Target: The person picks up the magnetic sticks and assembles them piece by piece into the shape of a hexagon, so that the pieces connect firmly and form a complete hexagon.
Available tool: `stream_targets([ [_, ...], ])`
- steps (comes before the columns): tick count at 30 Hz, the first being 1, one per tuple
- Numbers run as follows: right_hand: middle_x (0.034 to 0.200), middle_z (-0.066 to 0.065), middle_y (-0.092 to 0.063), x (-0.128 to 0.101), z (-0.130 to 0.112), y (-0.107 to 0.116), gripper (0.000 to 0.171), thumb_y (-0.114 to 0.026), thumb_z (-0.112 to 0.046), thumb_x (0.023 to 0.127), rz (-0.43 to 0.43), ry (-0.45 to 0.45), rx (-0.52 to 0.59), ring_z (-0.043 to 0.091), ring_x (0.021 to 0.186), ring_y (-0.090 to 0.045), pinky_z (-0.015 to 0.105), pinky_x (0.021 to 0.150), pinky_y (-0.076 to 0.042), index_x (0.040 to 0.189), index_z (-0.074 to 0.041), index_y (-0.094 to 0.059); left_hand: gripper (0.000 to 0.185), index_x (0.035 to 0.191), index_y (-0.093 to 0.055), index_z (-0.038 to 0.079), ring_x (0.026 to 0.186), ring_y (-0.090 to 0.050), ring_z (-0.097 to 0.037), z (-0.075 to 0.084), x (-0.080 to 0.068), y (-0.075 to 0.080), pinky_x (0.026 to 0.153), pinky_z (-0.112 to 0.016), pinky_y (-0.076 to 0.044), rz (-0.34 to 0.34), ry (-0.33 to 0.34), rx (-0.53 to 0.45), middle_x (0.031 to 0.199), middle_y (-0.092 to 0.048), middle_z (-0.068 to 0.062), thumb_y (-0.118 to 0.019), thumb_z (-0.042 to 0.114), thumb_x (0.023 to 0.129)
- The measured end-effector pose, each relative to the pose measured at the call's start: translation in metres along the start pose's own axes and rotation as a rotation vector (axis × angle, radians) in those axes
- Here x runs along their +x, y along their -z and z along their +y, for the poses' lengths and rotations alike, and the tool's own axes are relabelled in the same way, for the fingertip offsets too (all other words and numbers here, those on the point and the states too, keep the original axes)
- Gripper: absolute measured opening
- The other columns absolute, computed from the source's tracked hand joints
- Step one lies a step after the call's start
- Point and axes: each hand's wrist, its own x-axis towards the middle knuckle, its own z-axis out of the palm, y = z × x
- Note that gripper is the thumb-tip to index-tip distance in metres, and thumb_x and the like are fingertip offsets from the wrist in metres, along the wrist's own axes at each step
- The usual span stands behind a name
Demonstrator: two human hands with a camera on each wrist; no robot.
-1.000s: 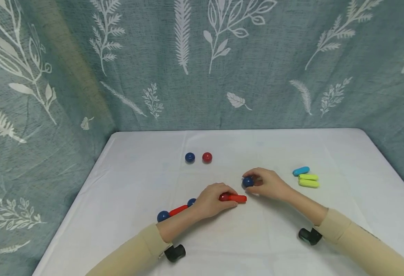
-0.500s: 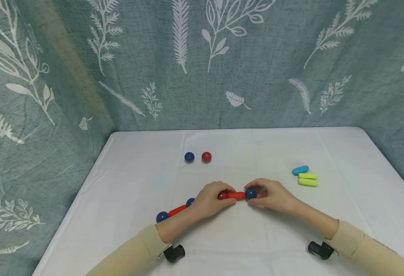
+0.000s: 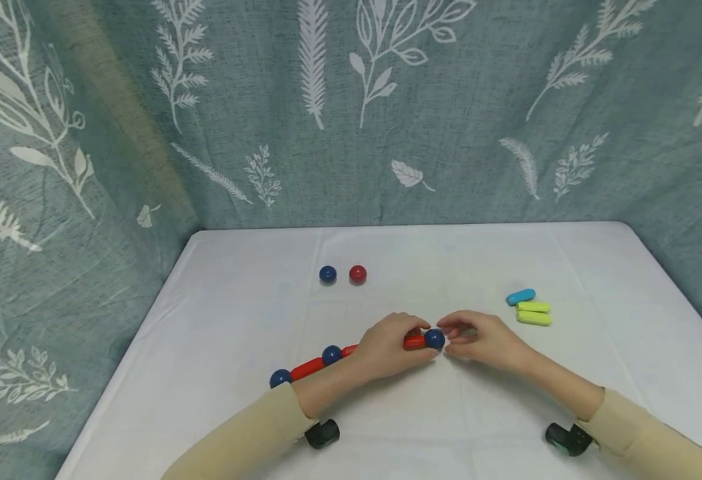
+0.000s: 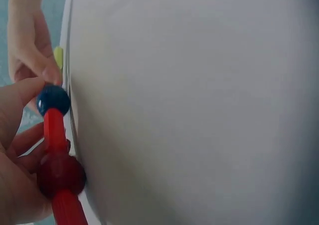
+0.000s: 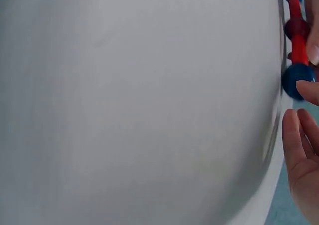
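Observation:
A chain of red rods and balls slants across the table in the head view. A blue ball [image 3: 281, 379] forms its left end, then comes a red rod [image 3: 307, 369] and another blue ball [image 3: 331, 355]. My left hand [image 3: 393, 341] covers the middle and holds the chain close to its right end. There a short red rod [image 3: 413, 343] meets the end blue ball [image 3: 435, 339]. The left wrist view shows the dark red ball [image 4: 61, 176] hidden from the head camera. Just right of the end ball, my right hand [image 3: 489, 341] has thumb and fingers spread apart, gripping nothing.
Behind the hands, a loose blue ball [image 3: 328, 275] and a loose red ball [image 3: 358, 274] lie side by side. Off to the right are a light blue rod [image 3: 521, 297] and two yellow-green rods [image 3: 533, 319]. A patterned curtain [image 3: 339, 167] hangs behind the white table [image 3: 255, 280].
My right hand brought the blue ball down to the red rod's free end, then loosened its grip and drew slightly right. My left hand slid right along the chain toward that ball.

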Motion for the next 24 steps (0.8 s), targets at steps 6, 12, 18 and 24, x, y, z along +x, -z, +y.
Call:
stream_targets([
  [6, 0.104, 0.004, -0.063, -0.010, 0.007, 0.023, 0.028, -0.069, -0.012, 0.082, 0.129, 0.006, -0.121, 0.017, 0.092, -0.058, 0.026, 0.077, -0.050, 0.110, -0.009, -0.063, 0.043, 0.118, -0.060, 0.024, 0.092, -0.053, -0.005, 0.004, 0.006, -0.005, 0.074, -0.021, -0.043, -0.026, -0.005, 0.059, 0.105, -0.062, 0.009, -0.062, 0.049, 0.082],
  [12, 0.108, 0.014, -0.062, -0.016, 0.020, 0.058, 0.024, -0.065, -0.011, 0.084, 0.314, -0.046, -0.325, 0.030, 0.098, -0.054, 0.043, 0.079, -0.046, 0.108, -0.007, -0.065, 0.043, 0.119, -0.060, 0.026, 0.089, -0.052, -0.004, 0.001, 0.004, -0.005, 0.072, -0.020, -0.041, -0.041, 0.003, 0.029, 0.104, -0.062, 0.010, -0.063, 0.048, 0.082],
  [18, 0.119, 0.028, -0.051, -0.019, 0.034, 0.081, 0.032, -0.065, -0.015, 0.084, 0.319, -0.180, -0.387, 0.047, 0.112, -0.039, 0.058, 0.088, -0.031, 0.111, 0.001, -0.061, 0.042, 0.118, -0.060, 0.028, 0.087, -0.051, -0.004, -0.003, 0.000, -0.002, 0.070, -0.019, -0.041, -0.049, 0.016, 0.008, 0.102, -0.061, 0.010, -0.064, 0.048, 0.082],
  [24, 0.113, 0.027, -0.055, -0.016, 0.040, 0.081, 0.033, -0.066, -0.016, 0.084, 0.277, -0.176, -0.397, 0.043, 0.105, -0.048, 0.055, 0.085, -0.037, 0.111, 0.002, -0.061, 0.042, 0.118, -0.060, 0.029, 0.088, -0.052, -0.004, -0.006, -0.005, 0.001, 0.070, -0.020, -0.042, -0.042, 0.016, -0.006, 0.103, -0.061, 0.012, -0.063, 0.049, 0.082],
])
